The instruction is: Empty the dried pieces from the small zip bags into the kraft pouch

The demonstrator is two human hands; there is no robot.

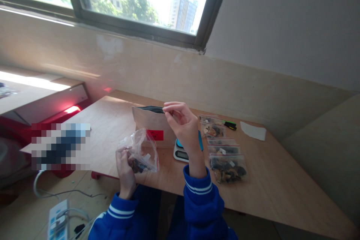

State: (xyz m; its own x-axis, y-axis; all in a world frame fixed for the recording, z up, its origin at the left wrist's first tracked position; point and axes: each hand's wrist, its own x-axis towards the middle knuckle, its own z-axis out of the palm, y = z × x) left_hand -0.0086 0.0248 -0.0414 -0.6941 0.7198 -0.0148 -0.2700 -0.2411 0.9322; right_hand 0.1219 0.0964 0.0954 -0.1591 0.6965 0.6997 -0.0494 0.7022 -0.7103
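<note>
My left hand (125,170) grips a clear zip bag (152,153) by its left side at the table's front edge. Dark and brown pieces lie in the bottom of that bag, and its top gapes. Raised in front of me, my right hand (181,123) has thumb and fingertips pinched together by the mouth of a standing pale pouch (143,122). Whatever the pinch may hold is too small to make out. The pouch has a red label (155,135) and a dark opening. Behind my right wrist, a small digital scale (181,154) with a blue top is partly hidden.
Several filled zip bags (227,167) lie in a column on the right of the wooden table (270,180). Beyond them are a green-and-black cutter (230,124) and a white paper piece (253,131). A power strip (58,219) with cables sits on the floor at left.
</note>
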